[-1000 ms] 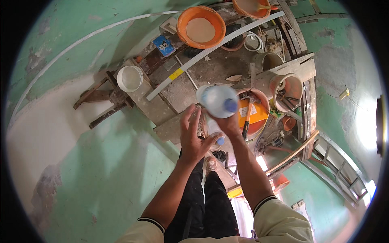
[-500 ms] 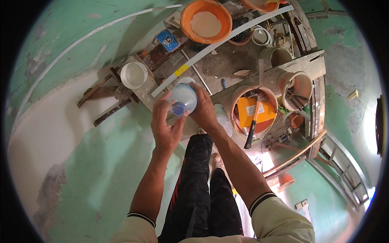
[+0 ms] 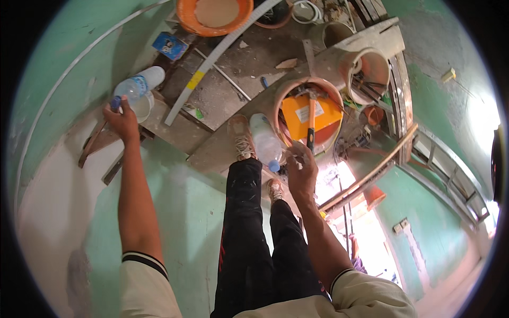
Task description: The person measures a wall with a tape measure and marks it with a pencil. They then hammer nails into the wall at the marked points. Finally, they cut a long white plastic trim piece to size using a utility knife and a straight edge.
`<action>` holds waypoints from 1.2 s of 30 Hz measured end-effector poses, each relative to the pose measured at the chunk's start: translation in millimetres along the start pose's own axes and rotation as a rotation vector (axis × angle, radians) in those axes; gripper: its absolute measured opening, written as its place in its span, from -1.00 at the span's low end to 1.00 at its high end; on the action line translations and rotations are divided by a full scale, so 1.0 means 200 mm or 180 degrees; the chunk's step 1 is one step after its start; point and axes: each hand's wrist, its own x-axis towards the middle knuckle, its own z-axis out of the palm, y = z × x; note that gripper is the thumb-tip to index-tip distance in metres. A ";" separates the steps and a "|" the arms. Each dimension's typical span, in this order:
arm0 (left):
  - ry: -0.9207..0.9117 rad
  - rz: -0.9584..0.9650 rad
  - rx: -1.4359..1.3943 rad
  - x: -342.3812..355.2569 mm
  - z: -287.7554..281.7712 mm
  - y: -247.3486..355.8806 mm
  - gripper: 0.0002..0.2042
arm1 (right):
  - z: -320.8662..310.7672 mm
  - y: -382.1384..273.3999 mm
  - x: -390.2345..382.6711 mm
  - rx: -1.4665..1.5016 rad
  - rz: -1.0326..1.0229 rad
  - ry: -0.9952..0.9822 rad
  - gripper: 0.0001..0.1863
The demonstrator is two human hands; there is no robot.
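Two hands, two bottles: left clamping one, right working near the other

Left hand (image 3: 124,121): one, its fingers clamping the first clear bottle (image 3: 134,87) by the neck, just below the blue cap. Bottle count: two. The first is lying tilted across the view at far left, its body overlapping the one white bucket (image 3: 143,110); whether the two are touching, I cannot tell.

Right hand (image 3: 302,172): one, its fingers curling inward, close together, with pale marks showing on them. Whether they are closing on anything, I cannot tell. It is hovering just beside the second clear bottle (image 3: 266,143), which is showing a light blue cap and sitting beside one of two shoes (image 3: 241,139).

Surroundings: one pinkish tub (image 3: 308,80) is holding one orange-yellow flat item (image 3: 292,114) and one hammer (image 3: 311,119). One blue box (image 3: 170,45) is lying near one orange basin (image 3: 207,31). One long grey strip (image 3: 186,95) with a yellow band is running diagonally.
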 end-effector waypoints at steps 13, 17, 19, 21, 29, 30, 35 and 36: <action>-0.0314 -0.0908 0.0681 0.28 0.67 -0.45 -0.27 | -0.09 0.50 0.00 -0.0889 0.0093 0.0312 -0.66; -0.0499 -0.0895 0.0670 0.27 0.66 -0.28 -0.30 | -0.16 0.72 0.21 -0.1762 -0.0439 0.1102 -0.54; -0.0700 -0.1016 0.0570 0.21 0.62 -0.13 -0.32 | -0.18 0.75 0.29 -0.1406 0.0077 0.0885 -0.46; -0.0903 -0.1204 0.0395 0.14 0.58 -0.03 -0.32 | -0.21 0.74 0.34 -0.0430 0.0863 0.0263 -0.39; -0.1160 -0.1378 0.0102 0.13 0.59 0.06 -0.13 | -0.28 0.67 0.43 -0.1509 0.0898 0.0520 -0.58; -0.1153 -0.1432 0.0088 0.12 0.57 0.07 -0.09 | -0.29 0.67 0.39 -0.1429 0.0924 0.0568 -0.59; -0.1316 -0.1741 -0.0124 0.05 0.39 0.09 0.08 | -0.40 0.88 0.30 -0.0382 0.0643 0.1195 -0.65; -0.1284 -0.1757 -0.0082 0.02 0.31 0.10 0.10 | -0.47 0.72 0.35 -0.0437 0.0546 0.1255 -0.67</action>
